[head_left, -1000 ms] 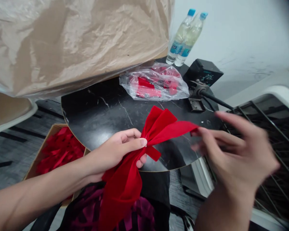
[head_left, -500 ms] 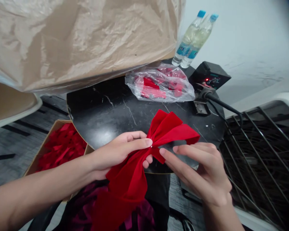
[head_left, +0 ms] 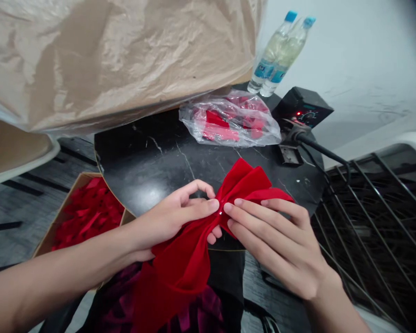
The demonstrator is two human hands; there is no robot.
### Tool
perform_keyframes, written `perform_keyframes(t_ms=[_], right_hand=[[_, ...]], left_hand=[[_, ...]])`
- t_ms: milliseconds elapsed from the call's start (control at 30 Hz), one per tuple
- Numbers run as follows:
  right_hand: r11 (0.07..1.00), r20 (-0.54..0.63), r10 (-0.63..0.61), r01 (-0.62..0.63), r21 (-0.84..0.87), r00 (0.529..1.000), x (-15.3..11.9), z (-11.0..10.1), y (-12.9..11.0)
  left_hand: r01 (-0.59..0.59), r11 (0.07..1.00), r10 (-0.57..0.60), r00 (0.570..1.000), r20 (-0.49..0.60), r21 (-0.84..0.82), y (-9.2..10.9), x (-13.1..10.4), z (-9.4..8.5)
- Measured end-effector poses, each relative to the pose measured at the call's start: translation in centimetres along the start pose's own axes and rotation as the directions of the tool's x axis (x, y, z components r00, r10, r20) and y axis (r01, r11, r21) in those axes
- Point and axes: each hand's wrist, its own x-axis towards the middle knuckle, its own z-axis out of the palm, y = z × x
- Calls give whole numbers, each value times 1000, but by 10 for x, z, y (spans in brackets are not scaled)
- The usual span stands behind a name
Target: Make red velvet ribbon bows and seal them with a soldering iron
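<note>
A large red velvet-like bow is held in front of me, over the table's near edge and my lap. My left hand is closed around its gathered middle, thumb on top and other fingers curling underneath. A small shiny white spot shows at the middle beside the thumb. My right hand lies on the bow's right loops, its fingers together and pressed on the fabric near the centre. The thumb of that hand is hidden. Tails of the bow hang down toward my lap at lower left.
Behind the bow is a round black marble-look table. On it are a clear bag of red pieces, two bottles and a black control box with a cable. A carton of red ribbon pieces stands left; a metal-barred heater-like unit stands right.
My right hand has moved left and up, from the bow's lower right edge onto its front near the middle. The bow's right loops have shifted slightly to the right; the left hand keeps its hold.
</note>
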Motion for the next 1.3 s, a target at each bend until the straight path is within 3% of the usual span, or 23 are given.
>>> perform_keyframes(t_ms=[267, 400, 567, 667, 767, 833, 867, 933, 1000, 1033, 1067, 1133, 1300], right_hand=[[996, 29, 3, -5, 90, 1000, 7, -10, 1], [999, 38, -34, 33, 25, 999, 8, -11, 0], [998, 60, -62, 61, 12, 996, 7, -13, -1], [995, 22, -59, 61, -74, 998, 2, -12, -1], [994, -87, 67, -74, -81, 994, -5, -7, -10], [958, -134, 282, -269, 101, 950, -7, 0, -22], [892, -125, 422, -386, 237, 898, -6, 6, -28], [624, -1, 686, -588, 515, 728, -1, 18, -42], [273, 164, 813, -614, 740, 559, 5, 30, -52], [121, 218, 831, -549, 827, 512, 9, 36, -56], [4, 251, 835, -461, 887, 490, 11, 40, -59], [-127, 275, 838, -321, 938, 472, 15, 45, -62], [-202, 316, 824, -278, 939, 470, 24, 42, -58]], left_hand=[[-20, 999, 21, 999, -39, 30, 1, -1, 4], [-4, 998, 6, 999, -38, 56, 3, -2, 6], [57, 998, -58, 998, -19, -29, 0, 0, 3], [55, 998, -56, 998, -32, -29, -2, 0, 1], [-21, 999, 19, 998, -63, -32, -3, 0, -1], [-76, 997, 73, 994, -81, -31, -5, 0, -3], [-93, 995, 91, 992, -84, -30, -5, 1, -3], [-111, 993, 109, 992, -67, -31, -7, 2, -5], [-128, 991, 126, 991, -32, -43, -8, 3, -5], [-140, 989, 139, 990, -15, -50, -8, 3, -5], [-151, 987, 151, 989, -1, -55, -9, 3, -4], [-159, 986, 160, 987, 17, -56, -9, 4, -3], [-182, 983, 183, 983, 29, -32, -10, 4, -3]])
